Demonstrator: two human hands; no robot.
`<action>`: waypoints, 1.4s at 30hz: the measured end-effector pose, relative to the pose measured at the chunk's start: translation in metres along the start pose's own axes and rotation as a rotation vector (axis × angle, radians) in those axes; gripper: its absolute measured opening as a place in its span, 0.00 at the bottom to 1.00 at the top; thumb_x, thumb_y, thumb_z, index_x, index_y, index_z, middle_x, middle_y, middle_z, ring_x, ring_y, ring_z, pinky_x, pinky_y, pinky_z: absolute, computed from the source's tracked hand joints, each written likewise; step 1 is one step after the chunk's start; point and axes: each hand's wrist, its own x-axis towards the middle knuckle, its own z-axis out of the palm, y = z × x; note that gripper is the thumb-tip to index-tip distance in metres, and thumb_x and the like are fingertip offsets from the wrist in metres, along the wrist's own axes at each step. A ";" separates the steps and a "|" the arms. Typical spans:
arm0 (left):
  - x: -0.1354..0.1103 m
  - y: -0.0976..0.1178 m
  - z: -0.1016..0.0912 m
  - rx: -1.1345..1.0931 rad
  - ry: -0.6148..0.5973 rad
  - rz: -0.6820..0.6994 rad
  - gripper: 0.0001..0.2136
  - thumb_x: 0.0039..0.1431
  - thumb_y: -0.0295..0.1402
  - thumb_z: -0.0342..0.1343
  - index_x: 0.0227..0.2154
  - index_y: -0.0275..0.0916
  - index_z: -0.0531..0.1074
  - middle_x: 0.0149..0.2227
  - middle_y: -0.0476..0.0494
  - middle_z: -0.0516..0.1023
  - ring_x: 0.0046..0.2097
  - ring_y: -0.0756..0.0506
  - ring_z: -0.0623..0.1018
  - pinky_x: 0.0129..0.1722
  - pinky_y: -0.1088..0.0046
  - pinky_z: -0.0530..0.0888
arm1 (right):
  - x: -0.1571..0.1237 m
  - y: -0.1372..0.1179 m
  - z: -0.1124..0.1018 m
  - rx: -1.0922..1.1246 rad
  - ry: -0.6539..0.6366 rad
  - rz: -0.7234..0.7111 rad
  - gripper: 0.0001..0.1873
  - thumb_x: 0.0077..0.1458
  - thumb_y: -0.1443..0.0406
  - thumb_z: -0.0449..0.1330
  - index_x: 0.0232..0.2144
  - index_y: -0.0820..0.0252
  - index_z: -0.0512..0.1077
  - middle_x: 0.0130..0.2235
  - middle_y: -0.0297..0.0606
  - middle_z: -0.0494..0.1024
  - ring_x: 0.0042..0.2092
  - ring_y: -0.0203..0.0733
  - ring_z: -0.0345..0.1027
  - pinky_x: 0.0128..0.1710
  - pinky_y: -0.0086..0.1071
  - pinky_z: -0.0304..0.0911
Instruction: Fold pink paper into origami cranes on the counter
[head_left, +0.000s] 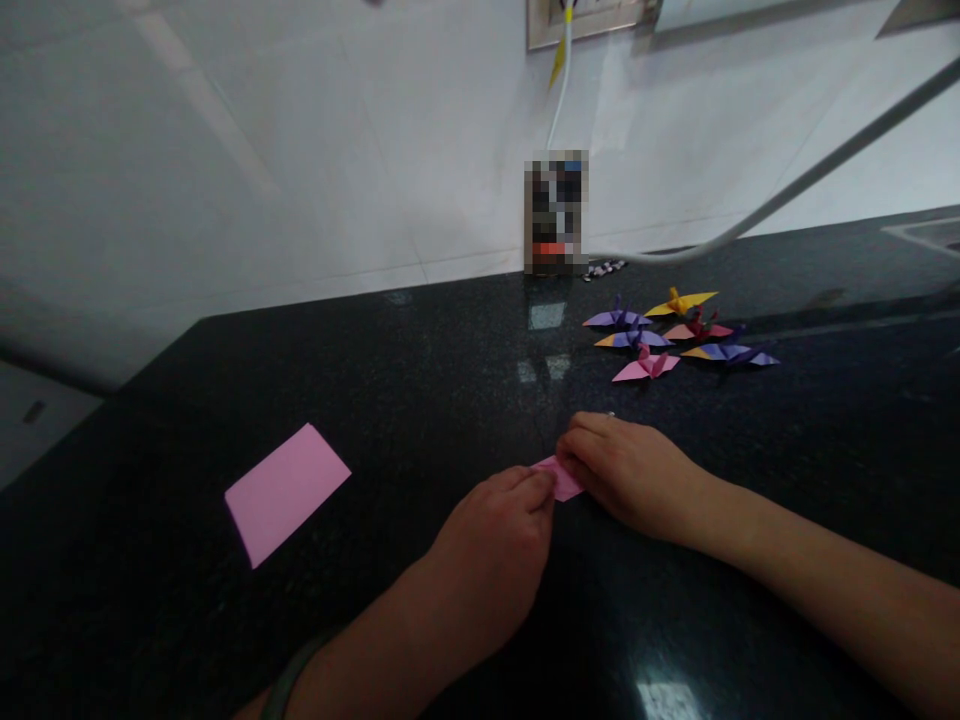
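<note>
My left hand (491,545) and my right hand (626,470) meet over a small folded pink paper (559,478) on the black stone counter (420,380). Both hands have their fingers curled and pinch the paper from either side, pressing it against the counter. Most of the paper is hidden under the fingers. A flat pink sheet (285,490) lies to the left of my left hand, untouched.
Several finished paper cranes (675,335) in purple, yellow, pink and orange sit behind my right hand. A blurred small box (556,212) stands against the white tiled wall, with a white cable (787,190) running right. The counter's edge drops off at the left.
</note>
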 end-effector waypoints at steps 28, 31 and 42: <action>-0.006 0.000 0.000 -0.060 -0.020 -0.016 0.19 0.54 0.21 0.39 0.49 0.31 0.57 0.50 0.39 0.63 0.52 0.46 0.62 0.51 0.68 0.59 | 0.000 0.012 -0.006 0.117 -0.028 -0.298 0.11 0.54 0.72 0.47 0.35 0.64 0.68 0.33 0.39 0.68 0.36 0.38 0.60 0.36 0.30 0.56; -0.006 0.001 -0.001 -0.051 -0.038 -0.027 0.19 0.54 0.22 0.39 0.50 0.31 0.57 0.50 0.39 0.63 0.52 0.46 0.62 0.51 0.68 0.59 | -0.002 0.014 -0.006 0.116 -0.036 -0.311 0.12 0.56 0.70 0.46 0.35 0.63 0.69 0.34 0.39 0.68 0.36 0.37 0.61 0.36 0.30 0.56; -0.008 0.003 -0.001 -0.046 -0.074 -0.046 0.19 0.55 0.22 0.37 0.51 0.33 0.55 0.52 0.40 0.61 0.53 0.46 0.60 0.51 0.67 0.59 | -0.004 0.012 -0.001 0.037 -0.004 -0.306 0.11 0.52 0.72 0.48 0.35 0.64 0.68 0.34 0.40 0.67 0.35 0.38 0.60 0.34 0.30 0.57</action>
